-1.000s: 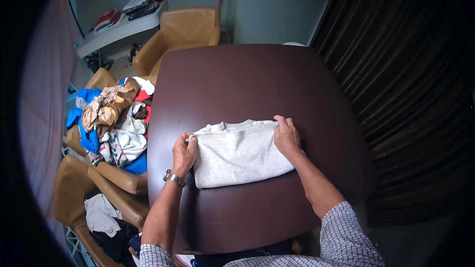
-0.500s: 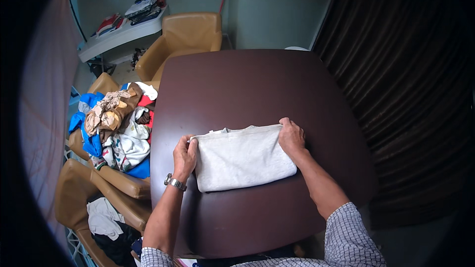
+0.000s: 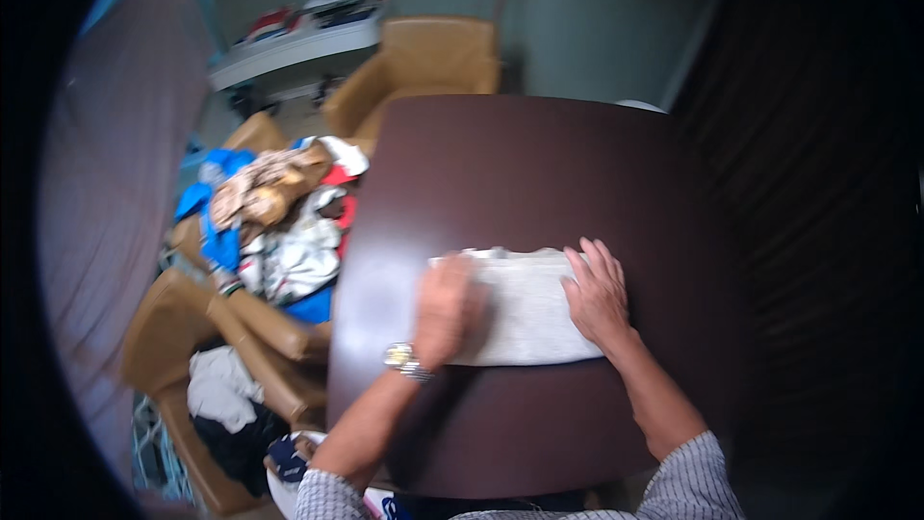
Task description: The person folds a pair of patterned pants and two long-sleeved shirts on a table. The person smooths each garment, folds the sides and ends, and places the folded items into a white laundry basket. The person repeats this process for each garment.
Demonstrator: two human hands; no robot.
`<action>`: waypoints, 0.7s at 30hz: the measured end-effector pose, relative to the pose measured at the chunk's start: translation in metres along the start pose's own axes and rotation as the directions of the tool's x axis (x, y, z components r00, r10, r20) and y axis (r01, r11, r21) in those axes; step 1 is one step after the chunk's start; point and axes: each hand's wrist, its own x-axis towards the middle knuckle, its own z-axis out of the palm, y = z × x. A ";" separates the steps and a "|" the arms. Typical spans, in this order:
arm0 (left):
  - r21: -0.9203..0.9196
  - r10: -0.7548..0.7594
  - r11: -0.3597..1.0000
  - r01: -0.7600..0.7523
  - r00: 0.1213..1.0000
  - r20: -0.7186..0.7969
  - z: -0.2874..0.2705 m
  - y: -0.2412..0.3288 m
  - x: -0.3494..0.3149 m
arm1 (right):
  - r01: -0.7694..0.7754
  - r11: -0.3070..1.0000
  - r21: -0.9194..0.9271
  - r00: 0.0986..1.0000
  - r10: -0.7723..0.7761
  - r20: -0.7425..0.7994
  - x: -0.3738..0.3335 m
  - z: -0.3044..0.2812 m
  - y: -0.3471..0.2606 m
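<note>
A light grey folded garment (image 3: 525, 306) lies flat on the dark brown table (image 3: 520, 173), its folded edge toward me. My right hand (image 3: 599, 297) rests on the garment's right end, palm down, fingers stretched and slightly apart. Over the left end is my left hand (image 3: 448, 308), smeared by motion, so its fingers cannot be made out. It covers that end of the cloth. A metal wristwatch (image 3: 408, 362) is on my left wrist.
Left of the table, a tan armchair holds a heap of mixed clothes (image 3: 303, 255). A nearer armchair (image 3: 159, 337) carries a pale cloth (image 3: 223, 387) and dark clothing. Folded clothes lie on a white shelf (image 3: 298, 50) behind. A dark curtain (image 3: 818, 231) hangs at right.
Both hands held the garment's far corners before. Now the right hand's fingers are spread on top, and the left hand has moved inward over the cloth. The view has shifted.
</note>
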 end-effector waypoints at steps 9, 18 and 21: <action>0.173 -0.002 0.982 -0.071 0.922 0.387 0.046 0.007 -0.033 | -0.036 0.999 -0.031 0.973 0.042 0.225 -0.032 0.051 -0.007; 0.166 -0.033 0.985 -0.041 0.909 0.415 0.043 0.003 -0.034 | -0.094 0.993 -0.067 0.948 0.110 0.298 -0.035 0.048 0.002; 0.154 -0.033 0.987 -0.034 0.910 0.412 0.045 0.004 -0.036 | -0.082 0.993 -0.083 0.951 0.102 0.290 -0.042 0.046 0.013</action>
